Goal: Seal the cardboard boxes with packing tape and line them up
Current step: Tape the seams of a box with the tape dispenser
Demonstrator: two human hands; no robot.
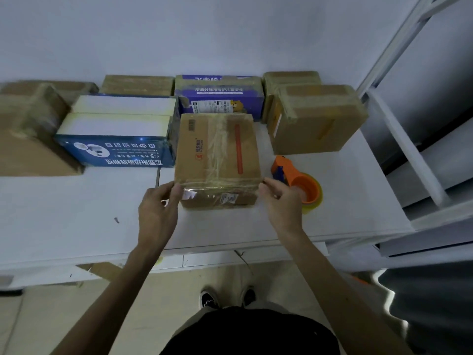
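A brown cardboard box (217,155) with a red strip and clear tape across its top sits in the middle of the white table (76,213). My left hand (157,208) grips its near left corner, fingers curled at the edge. My right hand (280,201) holds the near right corner the same way. An orange tape dispenser (298,181) with a roll of tape lies on the table just right of the box, behind my right hand.
Taped boxes line the back: a large brown one (28,134) at left, a blue and white box (115,131), a purple box (220,96), brown boxes (314,119) at right. A white metal rack (414,139) stands at the right. The table's near edge runs below my hands.
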